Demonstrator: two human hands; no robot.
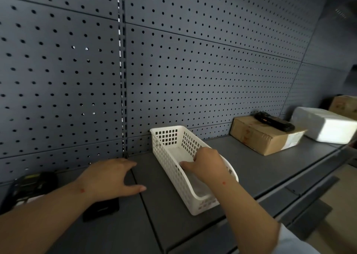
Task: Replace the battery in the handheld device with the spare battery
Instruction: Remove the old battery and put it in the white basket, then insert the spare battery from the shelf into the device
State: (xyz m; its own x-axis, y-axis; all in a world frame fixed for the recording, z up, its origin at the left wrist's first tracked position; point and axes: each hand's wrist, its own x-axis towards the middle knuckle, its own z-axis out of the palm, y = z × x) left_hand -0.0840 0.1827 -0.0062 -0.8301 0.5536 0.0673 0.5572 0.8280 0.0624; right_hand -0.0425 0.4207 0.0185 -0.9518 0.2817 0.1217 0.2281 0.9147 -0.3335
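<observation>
A white perforated plastic basket (170, 157) stands on the dark grey shelf (251, 168). My right hand (206, 165) reaches down into it with the fingers curled near its right wall; whatever lies under the fingers is hidden. My left hand (110, 178) hovers palm down with fingers spread, holding nothing, just above a flat black rectangular piece (101, 208) lying on the shelf. At the far left lies a black device with yellow markings (29, 186), partly blurred. A black handheld device (274, 121) rests on top of a cardboard box (260, 138) to the right.
A grey pegboard wall (173, 70) backs the shelf. Right of the cardboard box sit a white foam block (324, 125) and another cardboard box (345, 104). The shelf's front edge runs diagonally at the lower right, with floor below it.
</observation>
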